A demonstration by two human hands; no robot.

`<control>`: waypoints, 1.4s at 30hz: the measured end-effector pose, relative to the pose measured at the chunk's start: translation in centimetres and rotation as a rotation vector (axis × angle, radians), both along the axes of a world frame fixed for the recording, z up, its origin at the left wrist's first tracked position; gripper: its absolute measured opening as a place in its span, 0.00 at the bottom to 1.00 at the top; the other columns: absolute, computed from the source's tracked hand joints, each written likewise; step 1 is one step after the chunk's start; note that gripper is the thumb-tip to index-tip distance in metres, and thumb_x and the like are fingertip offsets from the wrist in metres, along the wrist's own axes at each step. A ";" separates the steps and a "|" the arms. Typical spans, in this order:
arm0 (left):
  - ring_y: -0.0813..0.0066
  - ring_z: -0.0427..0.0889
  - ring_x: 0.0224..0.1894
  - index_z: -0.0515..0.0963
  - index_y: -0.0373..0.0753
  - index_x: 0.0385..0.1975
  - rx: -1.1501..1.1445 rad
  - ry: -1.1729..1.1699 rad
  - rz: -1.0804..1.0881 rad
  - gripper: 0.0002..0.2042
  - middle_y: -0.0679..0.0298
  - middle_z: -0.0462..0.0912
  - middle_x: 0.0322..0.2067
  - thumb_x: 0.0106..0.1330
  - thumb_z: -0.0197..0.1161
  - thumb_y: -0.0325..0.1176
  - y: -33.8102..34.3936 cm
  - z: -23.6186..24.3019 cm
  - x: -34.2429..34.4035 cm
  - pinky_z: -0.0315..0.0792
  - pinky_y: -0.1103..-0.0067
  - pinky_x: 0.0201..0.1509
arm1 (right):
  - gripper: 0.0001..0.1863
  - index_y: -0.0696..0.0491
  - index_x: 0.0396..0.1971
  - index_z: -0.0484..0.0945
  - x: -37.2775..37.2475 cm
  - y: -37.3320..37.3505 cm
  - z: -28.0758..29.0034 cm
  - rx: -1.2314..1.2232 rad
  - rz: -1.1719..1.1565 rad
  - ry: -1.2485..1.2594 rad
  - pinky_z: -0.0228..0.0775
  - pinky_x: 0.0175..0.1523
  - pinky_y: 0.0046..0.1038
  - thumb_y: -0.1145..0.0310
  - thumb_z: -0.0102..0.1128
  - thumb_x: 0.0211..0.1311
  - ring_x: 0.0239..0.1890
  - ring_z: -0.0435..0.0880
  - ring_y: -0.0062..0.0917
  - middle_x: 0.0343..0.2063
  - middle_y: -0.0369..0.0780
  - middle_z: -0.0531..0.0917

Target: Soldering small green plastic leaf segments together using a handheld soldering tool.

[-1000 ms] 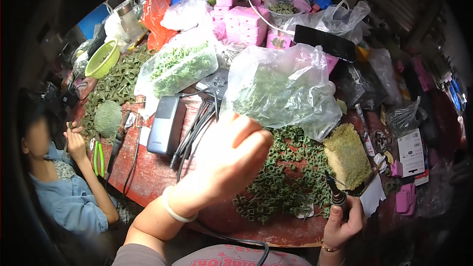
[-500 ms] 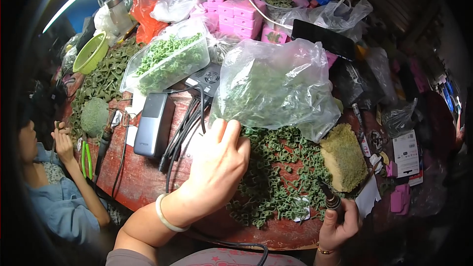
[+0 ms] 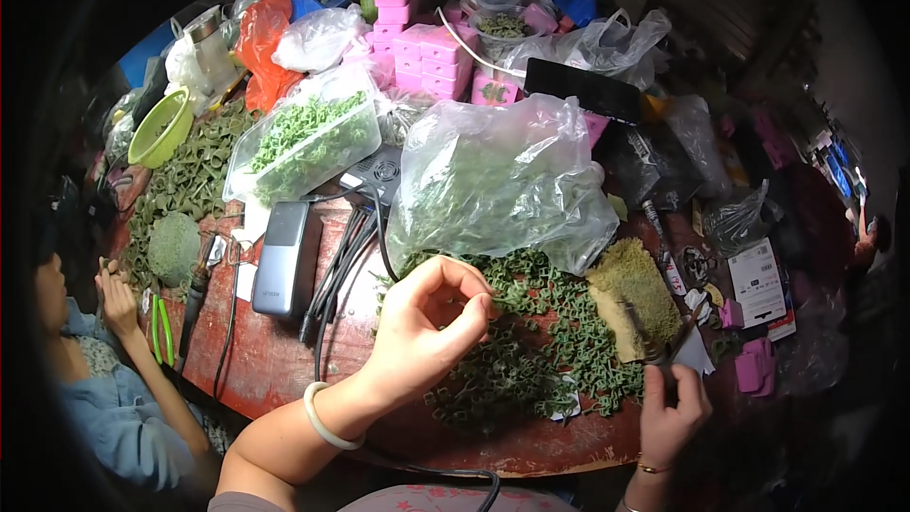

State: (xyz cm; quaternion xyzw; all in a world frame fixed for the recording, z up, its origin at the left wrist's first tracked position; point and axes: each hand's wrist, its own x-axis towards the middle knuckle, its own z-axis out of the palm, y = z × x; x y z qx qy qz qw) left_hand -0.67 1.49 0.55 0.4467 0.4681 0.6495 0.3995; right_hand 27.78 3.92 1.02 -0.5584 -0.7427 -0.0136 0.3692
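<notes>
My left hand [image 3: 427, 322] is raised over the near edge of a heap of small green curled pieces [image 3: 512, 351]. Its thumb and forefinger meet in a pinch; anything between them is too small to make out. My right hand [image 3: 675, 410], at the right, grips a soldering iron [image 3: 654, 356], a dark pen-like tool. The tool's front end reaches over a yellowish sponge block [image 3: 630, 296] covered in greenish crumbs. Behind the heap lies a clear plastic bag [image 3: 502, 180] filled with green material.
A power bank [image 3: 286, 261] and black cables [image 3: 336, 265] lie left of centre. Beyond them stands a clear tub of bright green pieces [image 3: 313, 133]. Pink boxes [image 3: 431, 62] are stacked at the back. At the left, a co-worker's hand [image 3: 118, 303] is near green-handled pliers [image 3: 162, 330].
My right hand has brought the soldering iron up to the sponge. My left hand has turned and lowered slightly, its pinch now facing right. The whole view has shifted a little.
</notes>
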 end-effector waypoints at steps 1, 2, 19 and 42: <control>0.78 0.79 0.37 0.73 0.34 0.34 -0.088 -0.330 -0.117 0.03 0.62 0.76 0.38 0.64 0.60 0.22 -0.1 0.0 0.2 0.76 0.83 0.35 | 0.13 0.58 0.28 0.75 0.6 0.0 0.5 0.015 -0.024 -0.016 0.64 0.26 0.34 0.67 0.70 0.55 0.21 0.74 0.38 0.20 0.44 0.75; 0.74 0.80 0.41 0.72 0.35 0.36 -0.073 -0.355 -0.215 0.03 0.62 0.76 0.41 0.68 0.57 0.25 -0.2 -0.3 -0.1 0.77 0.81 0.37 | 0.12 0.59 0.27 0.74 1.4 0.0 0.6 -0.001 -0.082 -0.036 0.63 0.26 0.34 0.68 0.68 0.56 0.21 0.73 0.38 0.20 0.44 0.74; 0.78 0.78 0.44 0.66 0.33 0.36 0.055 -0.103 -0.394 0.03 0.49 0.74 0.51 0.68 0.53 0.22 -0.4 -0.2 1.0 0.80 0.81 0.42 | 0.16 0.55 0.37 0.76 -7.1 0.4 2.8 -0.508 0.408 0.609 0.49 0.21 0.12 0.80 0.70 0.49 0.17 0.60 0.04 0.21 0.26 0.76; 0.79 0.79 0.40 0.77 0.33 0.39 -0.045 0.093 -0.356 0.09 0.61 0.79 0.40 0.59 0.66 0.21 -0.4 -0.7 0.7 0.77 0.85 0.33 | 0.15 0.55 0.38 0.78 -6.0 0.3 2.9 -0.376 0.412 0.416 0.68 0.32 0.18 0.75 0.72 0.50 0.28 0.78 0.17 0.32 0.36 0.81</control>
